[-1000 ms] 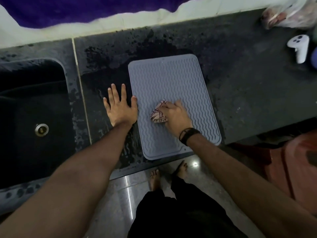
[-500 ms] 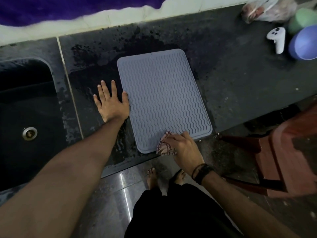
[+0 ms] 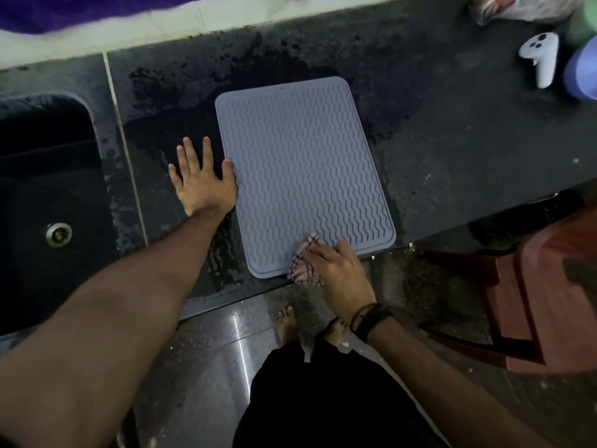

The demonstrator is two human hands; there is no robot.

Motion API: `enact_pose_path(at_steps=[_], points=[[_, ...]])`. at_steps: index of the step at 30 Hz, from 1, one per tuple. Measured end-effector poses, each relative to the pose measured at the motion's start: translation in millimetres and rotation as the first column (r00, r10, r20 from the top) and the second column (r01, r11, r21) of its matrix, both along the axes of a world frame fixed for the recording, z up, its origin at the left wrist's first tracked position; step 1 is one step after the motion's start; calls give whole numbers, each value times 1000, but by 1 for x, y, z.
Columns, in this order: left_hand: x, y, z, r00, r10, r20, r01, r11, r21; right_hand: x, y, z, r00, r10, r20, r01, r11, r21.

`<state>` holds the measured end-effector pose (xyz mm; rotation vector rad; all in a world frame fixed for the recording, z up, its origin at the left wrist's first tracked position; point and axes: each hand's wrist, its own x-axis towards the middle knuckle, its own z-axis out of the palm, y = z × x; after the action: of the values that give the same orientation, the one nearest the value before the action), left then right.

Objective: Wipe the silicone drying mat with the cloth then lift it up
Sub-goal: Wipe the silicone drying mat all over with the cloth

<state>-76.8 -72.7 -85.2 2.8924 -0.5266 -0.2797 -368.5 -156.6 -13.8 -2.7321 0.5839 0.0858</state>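
A grey silicone drying mat (image 3: 300,169) with wavy ridges lies flat on the dark wet counter (image 3: 452,150). My left hand (image 3: 202,181) lies flat on the counter beside the mat's left edge, fingers spread, the thumb touching that edge. My right hand (image 3: 336,270) is at the mat's near edge and holds a checked pink cloth (image 3: 302,266) bunched under its fingers, pressed on the mat's near rim.
A black sink (image 3: 48,202) with a metal drain lies to the left. At the far right are a white controller (image 3: 541,58), a blue bowl (image 3: 583,72) and a plastic bag (image 3: 517,8). A red plastic chair (image 3: 542,302) stands at the right, below the counter edge.
My right hand has dragged the cloth from the middle of the mat toward me to its near edge. My left hand has stayed flat beside the mat.
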Motion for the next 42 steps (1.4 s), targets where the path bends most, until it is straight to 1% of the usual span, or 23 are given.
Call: enact_pose_path(at_steps=[3, 6, 10, 12, 13, 15, 17, 20, 24, 28, 30, 32, 33, 34, 37, 39, 42], points=[[-2, 0, 2, 1000, -2, -3, 2, 1000, 0, -9, -7, 5, 1000, 2, -1, -2, 999, 34], [-2, -1, 6, 1000, -5, -16, 5, 1000, 15, 11, -26, 9, 997, -71, 24, 71, 997, 21], [-5, -2, 11, 1000, -11, -28, 12, 1000, 27, 44, -40, 7, 996, -59, -68, 60, 998, 11], [-8, -4, 14, 1000, -19, -4, 19, 1000, 17, 48, -42, 2, 994, -57, -90, 58, 998, 7], [-13, -3, 16, 999, -30, 12, 30, 1000, -3, 49, -43, 1, 993, -56, -100, 58, 998, 17], [-25, -2, 17, 994, -106, 36, 107, 993, -48, 49, -43, 1, 993, -41, -112, 43, 999, 19], [-38, -2, 14, 989, -143, 24, 145, 986, -82, 46, -43, 3, 994, -24, -108, 23, 1000, -5], [-44, -3, 9, 997, -79, 2, 78, 990, -117, 25, -36, 5, 997, -8, -79, 6, 1000, -20], [-41, -2, 6, 997, -76, 7, 77, 990, -119, -13, -23, 5, 997, -9, -72, 6, 999, -41], [-44, -3, 6, 998, -64, 16, 65, 987, -144, -24, -24, 12, 995, 1, -101, -2, 1000, -8], [-43, -3, 7, 998, -56, 15, 58, 988, -144, -13, -29, 15, 998, -50, -43, 50, 999, 4], [-43, -4, 8, 998, -55, 10, 55, 989, -137, 10, -36, 14, 992, -115, 43, 114, 993, 15], [-43, -3, 8, 998, -56, 11, 57, 990, -129, 25, -39, 12, 990, -131, 61, 130, 991, 22], [-43, -3, 8, 998, -57, 10, 58, 991, -121, 39, -41, 11, 990, -133, 47, 132, 991, 33], [-43, -3, 8, 998, -55, 10, 56, 990, -126, 63, -40, 5, 994, -91, -66, 93, 995, 27], [-42, -3, 6, 998, -57, 12, 58, 990, -130, 51, -34, 1, 994, -72, -78, 71, 997, -9], [-41, -4, 4, 999, -50, 11, 51, 990, -132, 11, -21, 2, 998, -18, -68, 14, 999, -48]])
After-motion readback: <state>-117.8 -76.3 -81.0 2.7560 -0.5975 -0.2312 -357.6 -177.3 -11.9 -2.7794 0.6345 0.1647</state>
